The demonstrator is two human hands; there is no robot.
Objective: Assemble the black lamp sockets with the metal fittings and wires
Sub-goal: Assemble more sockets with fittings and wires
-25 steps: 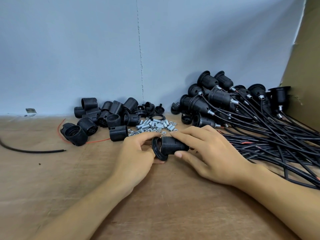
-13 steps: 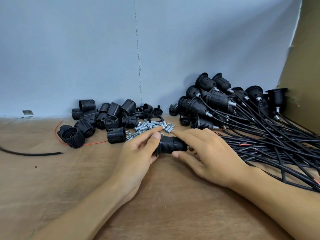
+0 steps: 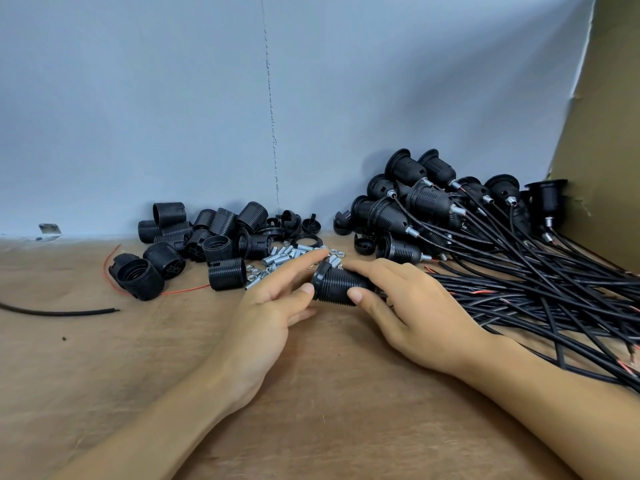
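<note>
— At the centre of the head view, close to the worktop point(image 3: 311, 410): one black socket point(image 3: 341, 284), lying lengthwise left to right, flanged end leftward.

— Held how?

— Pinched round the ribbed body by thumb and forefinger of the right hand point(image 3: 412, 306); pinched at the flange by thumb and outstretched forefinger of the left hand point(image 3: 266, 306). Equally near, one per end.

— Next move?

— Probably twisting flange against body, about that long axis.

— Room?

— Bare worktop toward the lower frame. Metal fittings point(image 3: 284, 256) just behind both hands, loose shells point(image 3: 207, 233) at middle left, wired sockets point(image 3: 433, 209) crowding the right, cardboard wall point(image 3: 609, 133) at the far right edge.
</note>
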